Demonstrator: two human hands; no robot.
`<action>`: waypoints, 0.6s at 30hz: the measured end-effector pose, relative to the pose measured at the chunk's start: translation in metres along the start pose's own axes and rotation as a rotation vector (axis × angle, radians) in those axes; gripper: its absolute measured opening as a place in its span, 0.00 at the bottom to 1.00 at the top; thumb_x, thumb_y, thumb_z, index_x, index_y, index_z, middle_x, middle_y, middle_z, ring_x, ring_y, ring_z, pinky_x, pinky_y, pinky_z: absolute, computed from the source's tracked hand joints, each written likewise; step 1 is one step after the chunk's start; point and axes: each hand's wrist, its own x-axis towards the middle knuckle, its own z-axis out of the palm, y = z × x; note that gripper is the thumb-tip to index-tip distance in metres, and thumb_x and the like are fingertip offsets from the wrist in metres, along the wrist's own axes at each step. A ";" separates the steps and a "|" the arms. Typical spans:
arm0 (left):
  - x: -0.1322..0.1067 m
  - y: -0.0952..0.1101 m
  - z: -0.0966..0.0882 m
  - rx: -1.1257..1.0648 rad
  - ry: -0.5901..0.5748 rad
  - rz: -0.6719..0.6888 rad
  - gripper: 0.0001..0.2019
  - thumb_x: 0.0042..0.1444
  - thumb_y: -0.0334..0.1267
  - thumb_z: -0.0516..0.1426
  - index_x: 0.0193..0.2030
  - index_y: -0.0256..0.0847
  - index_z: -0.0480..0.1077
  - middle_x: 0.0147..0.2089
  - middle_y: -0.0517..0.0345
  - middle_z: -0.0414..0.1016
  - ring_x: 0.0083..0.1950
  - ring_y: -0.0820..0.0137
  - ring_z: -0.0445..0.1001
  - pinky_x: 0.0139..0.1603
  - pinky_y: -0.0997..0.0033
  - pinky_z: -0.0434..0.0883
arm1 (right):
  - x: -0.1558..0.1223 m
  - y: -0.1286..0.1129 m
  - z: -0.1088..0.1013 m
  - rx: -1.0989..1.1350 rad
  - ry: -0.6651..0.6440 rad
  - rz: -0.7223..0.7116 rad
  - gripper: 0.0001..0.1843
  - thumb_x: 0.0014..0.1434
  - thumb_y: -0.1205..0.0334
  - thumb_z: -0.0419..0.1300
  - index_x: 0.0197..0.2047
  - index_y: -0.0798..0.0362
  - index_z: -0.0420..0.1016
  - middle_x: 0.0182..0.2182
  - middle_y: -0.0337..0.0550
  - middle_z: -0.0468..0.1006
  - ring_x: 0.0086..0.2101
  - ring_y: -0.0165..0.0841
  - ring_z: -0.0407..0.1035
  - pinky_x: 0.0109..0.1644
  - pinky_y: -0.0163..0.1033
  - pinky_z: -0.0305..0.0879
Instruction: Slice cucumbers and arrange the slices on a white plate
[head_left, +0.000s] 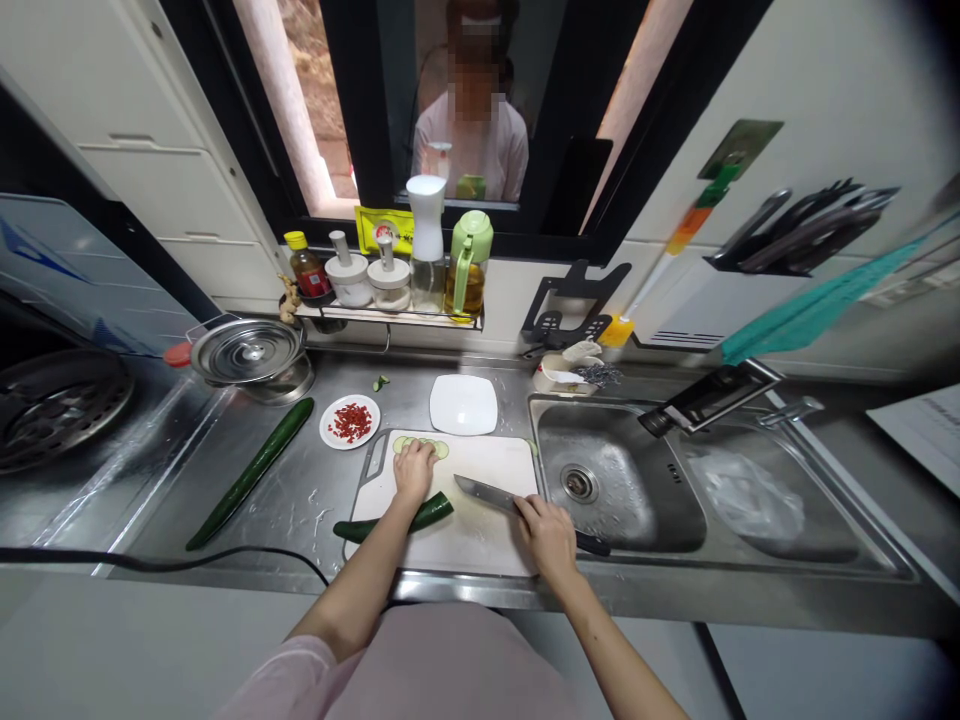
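Note:
On the white cutting board [480, 540], my left hand [415, 472] has its fingers bent down onto a row of pale cucumber slices [441, 450]. Under my left forearm lies a cut length of dark green cucumber [431, 512], partly hidden. My right hand [547, 538] is closed around the kitchen knife [487, 494] where blade meets handle. The blade points left over the board, and the black handle end sticks out towards the sink. Behind the board is a white square plate [463, 404]. A whole cucumber [251, 475] rests on the counter to the left.
A small plate of chopped red pieces [349, 421] stands behind the board's left corner. Further left is a lidded steel pot [251, 365]. The sink [622, 480] with its faucet [712, 395] borders the board on the right. A seasoning shelf [390, 312] hangs behind.

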 end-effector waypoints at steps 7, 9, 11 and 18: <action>0.001 0.002 0.000 -0.013 0.003 0.011 0.10 0.61 0.41 0.52 0.44 0.45 0.74 0.46 0.51 0.71 0.50 0.61 0.66 0.51 0.64 0.60 | 0.000 0.000 -0.003 0.000 0.000 0.004 0.12 0.60 0.65 0.55 0.46 0.49 0.76 0.37 0.42 0.76 0.34 0.31 0.65 0.38 0.38 0.50; 0.002 0.003 -0.002 -0.019 0.003 0.011 0.10 0.61 0.41 0.52 0.43 0.45 0.74 0.46 0.51 0.72 0.50 0.62 0.67 0.51 0.64 0.60 | 0.000 0.000 -0.004 0.010 -0.004 0.012 0.13 0.60 0.65 0.55 0.46 0.48 0.77 0.37 0.42 0.76 0.34 0.31 0.66 0.38 0.37 0.50; 0.000 0.004 -0.005 -0.033 0.004 -0.003 0.10 0.61 0.41 0.53 0.44 0.45 0.74 0.47 0.51 0.72 0.50 0.62 0.67 0.51 0.64 0.60 | 0.000 0.000 -0.004 0.040 -0.015 0.029 0.13 0.61 0.65 0.54 0.45 0.48 0.77 0.36 0.42 0.77 0.35 0.31 0.67 0.38 0.37 0.51; -0.045 0.006 -0.009 -0.157 0.026 -0.041 0.12 0.62 0.45 0.51 0.44 0.46 0.73 0.46 0.53 0.73 0.51 0.62 0.67 0.52 0.64 0.61 | 0.003 -0.005 0.007 0.299 -0.016 0.297 0.18 0.64 0.57 0.49 0.48 0.50 0.76 0.40 0.44 0.79 0.35 0.32 0.71 0.38 0.35 0.59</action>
